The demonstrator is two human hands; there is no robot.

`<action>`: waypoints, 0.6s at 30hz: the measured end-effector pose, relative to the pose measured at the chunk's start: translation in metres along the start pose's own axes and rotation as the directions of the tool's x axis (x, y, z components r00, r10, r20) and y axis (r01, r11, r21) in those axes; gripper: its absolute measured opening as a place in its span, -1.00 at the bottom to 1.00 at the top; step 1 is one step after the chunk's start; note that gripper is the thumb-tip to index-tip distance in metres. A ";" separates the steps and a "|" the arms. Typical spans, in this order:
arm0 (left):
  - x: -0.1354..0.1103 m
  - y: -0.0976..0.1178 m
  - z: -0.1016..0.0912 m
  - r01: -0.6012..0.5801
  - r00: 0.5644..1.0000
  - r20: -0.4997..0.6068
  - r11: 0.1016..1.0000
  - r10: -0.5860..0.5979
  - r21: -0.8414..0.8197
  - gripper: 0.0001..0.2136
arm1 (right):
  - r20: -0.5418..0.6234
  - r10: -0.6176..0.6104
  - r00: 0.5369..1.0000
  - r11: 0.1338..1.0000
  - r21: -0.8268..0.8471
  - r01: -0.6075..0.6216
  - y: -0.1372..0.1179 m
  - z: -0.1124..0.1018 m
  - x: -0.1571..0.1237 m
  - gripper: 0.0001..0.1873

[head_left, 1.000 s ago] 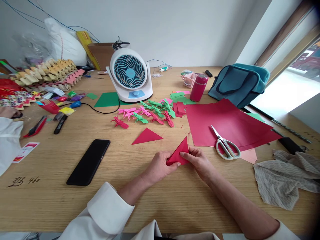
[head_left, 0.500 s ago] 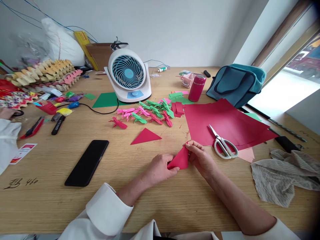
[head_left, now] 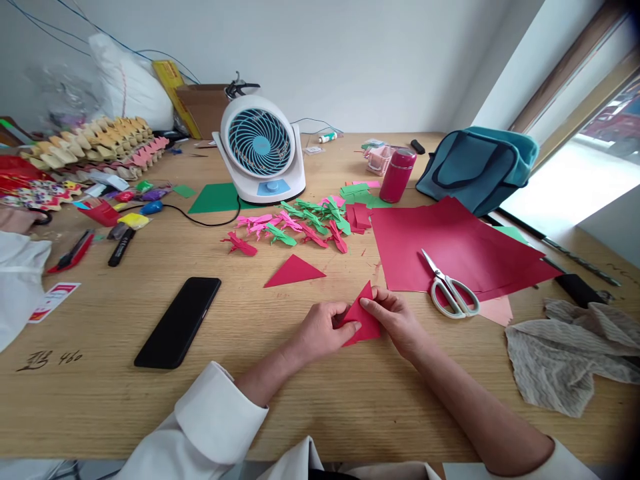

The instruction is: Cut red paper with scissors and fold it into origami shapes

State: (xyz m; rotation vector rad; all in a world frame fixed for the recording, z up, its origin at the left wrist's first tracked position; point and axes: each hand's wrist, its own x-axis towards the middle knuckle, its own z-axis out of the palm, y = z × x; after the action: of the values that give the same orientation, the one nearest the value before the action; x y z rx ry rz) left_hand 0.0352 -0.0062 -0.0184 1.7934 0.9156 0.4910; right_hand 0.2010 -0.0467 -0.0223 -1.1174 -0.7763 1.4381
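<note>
Both hands pinch one small folded piece of red paper (head_left: pixel 369 327) just above the table's front part. My left hand (head_left: pixel 323 328) grips its left side, thumb lying on top. My right hand (head_left: pixel 397 319) holds the right side near the upper tip, thumb pressed on the face; the fingers behind the paper are partly hidden. Beyond the hands lies a flat red paper triangle (head_left: pixel 295 271). Farther back sits a cluster of folded pink, green and red paper figures (head_left: pixel 300 223). White-handled scissors (head_left: pixel 453 293) rest on large red sheets (head_left: pixel 460 243) to the right.
A black phone (head_left: pixel 179 323) lies left of my hands. Behind the figures stand a white fan (head_left: pixel 263 150) and a red flask (head_left: pixel 399 175). On the right are a blue bag (head_left: pixel 475 167) and a crumpled cloth (head_left: pixel 565 353). Another person's white sleeve (head_left: pixel 23 280) shows at far left.
My right thumb has slid from the paper's upper tip down onto its face. The paper has turned slightly, its tip now showing above the thumb. The view has shifted a little.
</note>
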 end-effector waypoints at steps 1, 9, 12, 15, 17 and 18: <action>0.000 0.000 0.000 -0.007 1.000 -0.011 0.999 0.006 -0.034 -0.84 | 0.011 0.002 1.000 1.000 -0.012 -0.002 0.000 0.001 -0.001 -0.66; 0.000 0.003 0.002 0.002 0.998 -0.062 0.999 -0.005 -0.040 -0.89 | 0.037 0.014 0.999 1.000 0.005 -0.015 -0.001 0.002 -0.003 -0.71; 0.000 0.003 0.002 0.011 0.999 -0.044 1.000 -0.012 -0.027 -0.90 | -0.009 0.002 1.000 0.996 0.085 -0.001 0.000 -0.002 -0.001 -0.75; 0.000 0.002 0.001 0.008 1.000 -0.012 0.997 -0.009 -0.076 -0.79 | -0.043 -0.002 0.999 0.987 0.159 0.009 -0.001 -0.004 0.001 -0.78; 0.000 0.001 0.000 0.007 1.000 -0.001 0.996 -0.008 -0.093 -0.72 | -0.058 -0.008 0.998 0.981 0.192 0.019 -0.003 -0.003 0.001 -0.80; 0.001 0.000 0.000 0.016 1.000 0.000 0.996 -0.016 -0.092 -0.71 | -0.066 -0.014 0.998 0.979 0.204 0.028 -0.004 -0.003 0.002 -0.80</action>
State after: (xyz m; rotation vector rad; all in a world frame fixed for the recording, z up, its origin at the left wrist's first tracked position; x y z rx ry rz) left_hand 0.0356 -0.0057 -0.0183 1.7013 0.8931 0.5163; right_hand 0.2052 -0.0448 -0.0204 -0.9896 -0.5785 1.4224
